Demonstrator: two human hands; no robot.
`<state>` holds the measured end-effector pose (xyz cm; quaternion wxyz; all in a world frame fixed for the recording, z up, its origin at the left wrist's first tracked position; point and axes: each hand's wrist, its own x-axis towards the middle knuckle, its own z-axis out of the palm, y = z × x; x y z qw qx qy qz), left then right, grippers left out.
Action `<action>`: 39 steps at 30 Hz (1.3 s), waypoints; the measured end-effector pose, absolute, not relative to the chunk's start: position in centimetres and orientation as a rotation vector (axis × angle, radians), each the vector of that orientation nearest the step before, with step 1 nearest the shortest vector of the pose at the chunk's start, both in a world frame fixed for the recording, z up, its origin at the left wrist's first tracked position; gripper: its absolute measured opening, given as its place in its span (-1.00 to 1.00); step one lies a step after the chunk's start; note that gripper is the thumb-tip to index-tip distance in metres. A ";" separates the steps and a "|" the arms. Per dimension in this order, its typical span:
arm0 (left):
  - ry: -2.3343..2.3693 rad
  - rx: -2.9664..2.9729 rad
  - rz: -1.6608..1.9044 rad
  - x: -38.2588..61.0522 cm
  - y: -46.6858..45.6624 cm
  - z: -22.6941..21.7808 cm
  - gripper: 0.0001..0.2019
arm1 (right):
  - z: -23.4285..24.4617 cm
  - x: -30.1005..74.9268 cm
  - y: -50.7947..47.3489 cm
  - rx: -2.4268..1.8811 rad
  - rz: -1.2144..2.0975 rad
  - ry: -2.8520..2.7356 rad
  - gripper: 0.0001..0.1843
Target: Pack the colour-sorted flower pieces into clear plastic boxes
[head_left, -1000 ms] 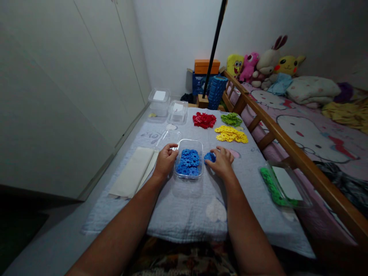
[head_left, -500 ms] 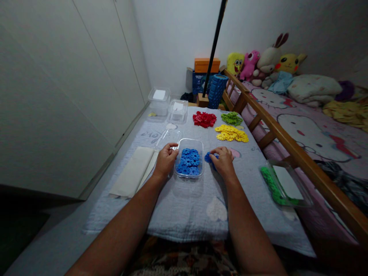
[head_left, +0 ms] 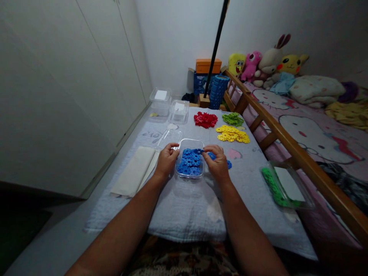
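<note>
A clear plastic container stands on the cloth-covered table, filled with blue flower-shaped pieces. My left hand grips its left rim between thumb and fingers. Over the container's right rim, my right hand pinches a blue flower-shaped disc above the pile. A few loose blue discs lie on the cloth, partly hidden behind my right hand. Behind my left hand rests a clear lid.
Farther back lie piles of red pieces, yellow pieces and light green pieces. Clear containers stand at the back left. A closed box of green pieces sits right, by the wooden bed rail. Folded beige cloth lies left.
My right hand has moved left from the loose blue discs to the container's rim, carrying one blue disc over the pile. My left hand keeps its hold on the container.
</note>
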<state>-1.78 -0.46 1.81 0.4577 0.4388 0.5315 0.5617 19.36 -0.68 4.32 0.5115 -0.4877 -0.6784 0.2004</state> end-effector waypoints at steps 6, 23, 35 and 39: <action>1.315 1.088 1.369 -1.7 -0.5 1.9 -0.63 | 4.1 18.0 -0.7 -1.365 0.445 -1.874 -0.90; 1.334 1.103 1.369 -1.6 -0.8 2.8 -0.63 | 3.8 22.7 0.9 -1.599 0.296 -1.693 -0.69; 1.339 1.107 1.374 -1.6 -0.8 2.8 -0.62 | 1.7 23.0 0.6 -1.892 0.184 -1.959 -0.71; 1.331 1.086 1.372 -1.6 -0.8 2.8 -0.63 | 1.7 22.9 0.8 -1.853 0.207 -1.927 -0.77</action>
